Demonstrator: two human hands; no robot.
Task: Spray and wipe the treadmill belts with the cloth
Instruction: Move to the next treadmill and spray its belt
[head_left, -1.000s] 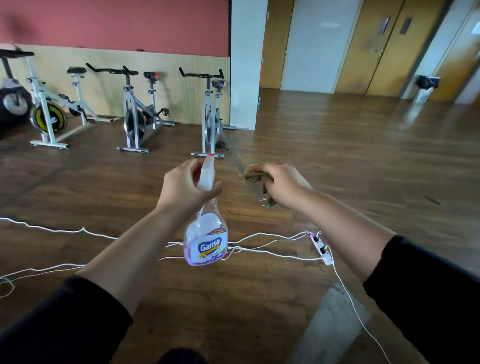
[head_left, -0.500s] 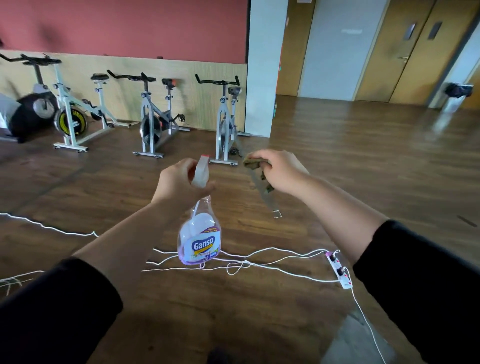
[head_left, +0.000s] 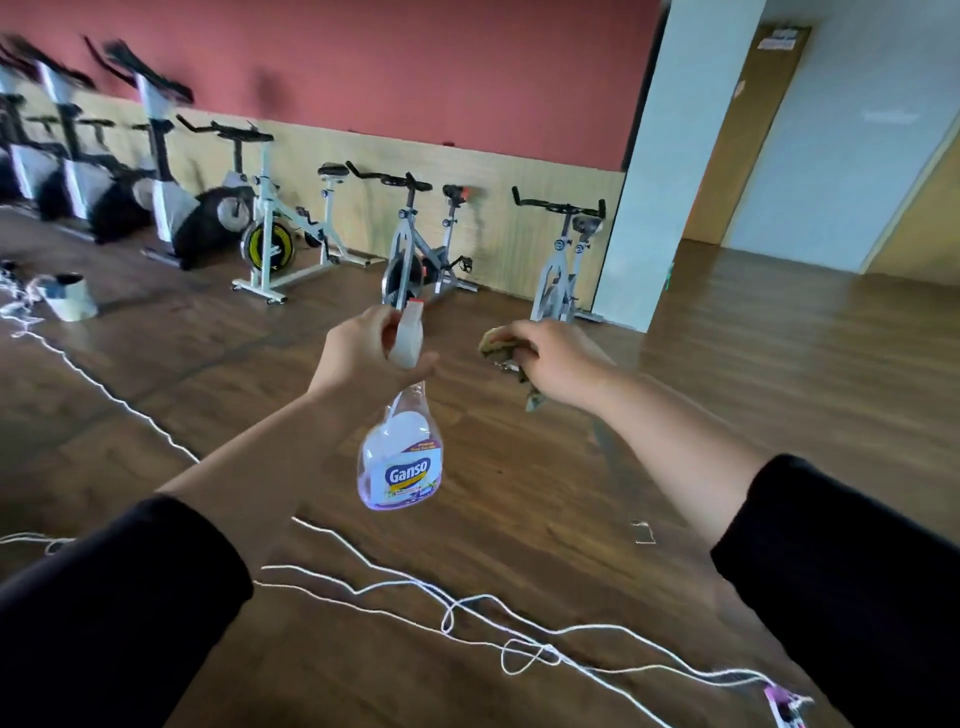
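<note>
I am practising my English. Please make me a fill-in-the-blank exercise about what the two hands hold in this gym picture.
1. The left hand holds the spray bottle, whose label reads ____.
2. The right hand grips a crumpled ____.
3. White cords lie on the wooden ____.
Missing words: Ganso; cloth; floor.

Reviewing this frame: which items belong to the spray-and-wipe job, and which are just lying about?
Job:
spray bottle, gripped by the left hand
cloth, bunched in the right hand

Lying about:
exercise bikes along the wall
white cables on the floor
power strip
</note>
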